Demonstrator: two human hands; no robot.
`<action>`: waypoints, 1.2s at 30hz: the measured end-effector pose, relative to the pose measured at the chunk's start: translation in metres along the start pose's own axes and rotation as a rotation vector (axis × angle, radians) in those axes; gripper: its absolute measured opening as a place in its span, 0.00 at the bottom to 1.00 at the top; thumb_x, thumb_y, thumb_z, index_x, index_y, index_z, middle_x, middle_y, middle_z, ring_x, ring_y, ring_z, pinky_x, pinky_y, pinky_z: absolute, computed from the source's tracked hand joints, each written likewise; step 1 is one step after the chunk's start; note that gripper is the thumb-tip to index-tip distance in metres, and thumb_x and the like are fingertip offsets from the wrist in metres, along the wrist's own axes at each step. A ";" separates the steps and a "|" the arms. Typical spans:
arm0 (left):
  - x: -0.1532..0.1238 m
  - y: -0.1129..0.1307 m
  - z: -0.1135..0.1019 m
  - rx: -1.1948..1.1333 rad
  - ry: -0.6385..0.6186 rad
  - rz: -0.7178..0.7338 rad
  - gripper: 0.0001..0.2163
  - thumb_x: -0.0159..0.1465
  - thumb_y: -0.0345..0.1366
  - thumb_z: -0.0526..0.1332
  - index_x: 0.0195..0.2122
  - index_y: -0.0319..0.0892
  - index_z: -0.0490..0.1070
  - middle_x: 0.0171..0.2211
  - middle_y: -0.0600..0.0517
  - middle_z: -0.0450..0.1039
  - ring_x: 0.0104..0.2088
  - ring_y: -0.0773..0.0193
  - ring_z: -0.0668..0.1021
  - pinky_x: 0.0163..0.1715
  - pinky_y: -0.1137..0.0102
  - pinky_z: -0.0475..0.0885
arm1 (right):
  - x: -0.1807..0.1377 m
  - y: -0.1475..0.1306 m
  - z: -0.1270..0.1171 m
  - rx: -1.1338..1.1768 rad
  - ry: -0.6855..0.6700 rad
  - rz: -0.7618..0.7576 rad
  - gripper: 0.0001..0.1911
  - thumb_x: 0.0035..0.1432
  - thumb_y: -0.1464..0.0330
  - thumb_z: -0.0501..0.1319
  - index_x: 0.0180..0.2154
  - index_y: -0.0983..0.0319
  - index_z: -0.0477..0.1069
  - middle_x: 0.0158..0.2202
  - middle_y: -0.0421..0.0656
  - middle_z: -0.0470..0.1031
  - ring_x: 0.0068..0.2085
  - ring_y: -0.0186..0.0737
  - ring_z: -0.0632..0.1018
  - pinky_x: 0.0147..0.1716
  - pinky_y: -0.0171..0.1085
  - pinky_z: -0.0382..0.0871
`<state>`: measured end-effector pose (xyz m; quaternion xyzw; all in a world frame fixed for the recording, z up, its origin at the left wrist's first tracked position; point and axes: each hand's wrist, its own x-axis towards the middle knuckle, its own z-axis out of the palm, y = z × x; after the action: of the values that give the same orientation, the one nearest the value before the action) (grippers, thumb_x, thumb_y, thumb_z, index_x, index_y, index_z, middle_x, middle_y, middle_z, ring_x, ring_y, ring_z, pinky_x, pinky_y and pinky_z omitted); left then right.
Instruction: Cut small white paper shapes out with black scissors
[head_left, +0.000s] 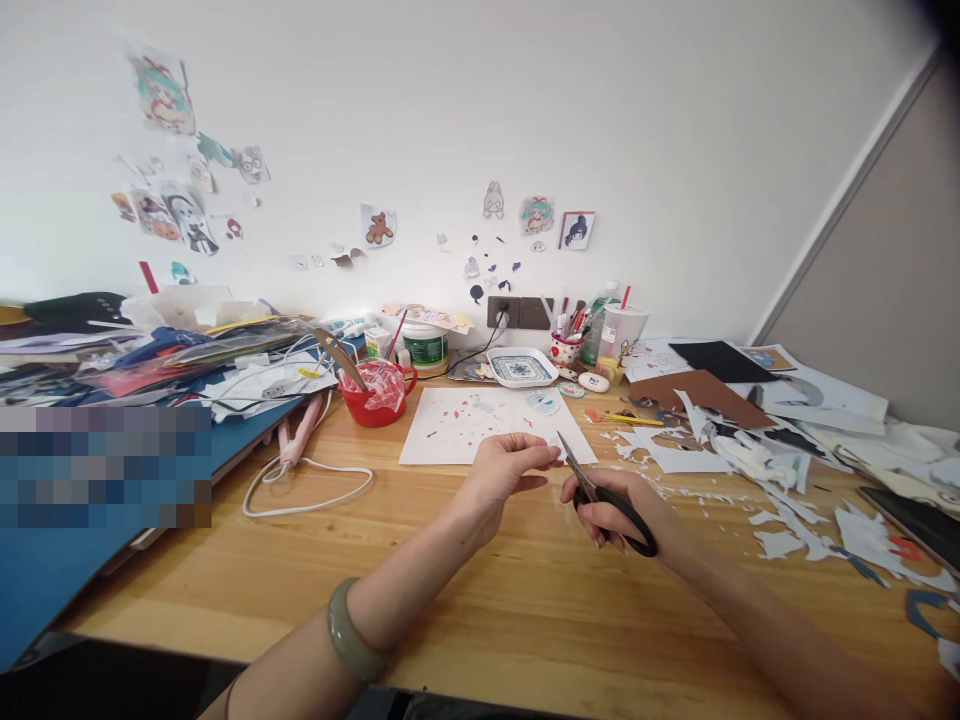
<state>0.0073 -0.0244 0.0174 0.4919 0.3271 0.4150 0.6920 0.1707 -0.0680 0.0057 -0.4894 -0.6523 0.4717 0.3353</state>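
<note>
In the head view my right hand [611, 500] grips a pair of black-handled scissors [622, 512], their blades pointing up and slightly left. My left hand [510, 475] is closed in a pinch beside the blade tips. Between its thumb and fingertips is a small pale piece, apparently paper, mostly hidden. Both hands are above the wooden table [420, 590], just in front of a white sheet of paper [427, 440]. Small red and pale blue cut pieces lie scattered on that sheet.
White paper scraps [787, 520] litter the right side. Behind the sheet are a red cup [375, 405], a patterned square dish [523, 367] and a brush holder [566, 348]. A pink corded tool [296, 435] lies left, beside piled papers and a blue surface [82, 560].
</note>
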 end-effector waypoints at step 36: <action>-0.001 -0.001 0.000 -0.014 -0.044 0.004 0.09 0.45 0.38 0.64 0.22 0.38 0.68 0.27 0.51 0.69 0.32 0.67 0.71 0.33 0.72 0.64 | -0.005 -0.010 0.003 0.003 0.064 0.011 0.06 0.45 0.74 0.52 0.29 0.63 0.64 0.16 0.34 0.61 0.17 0.27 0.64 0.13 0.27 0.52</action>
<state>0.0070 -0.0250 0.0168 0.4965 0.3079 0.4077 0.7017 0.1663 -0.0747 0.0147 -0.5076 -0.6377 0.4586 0.3542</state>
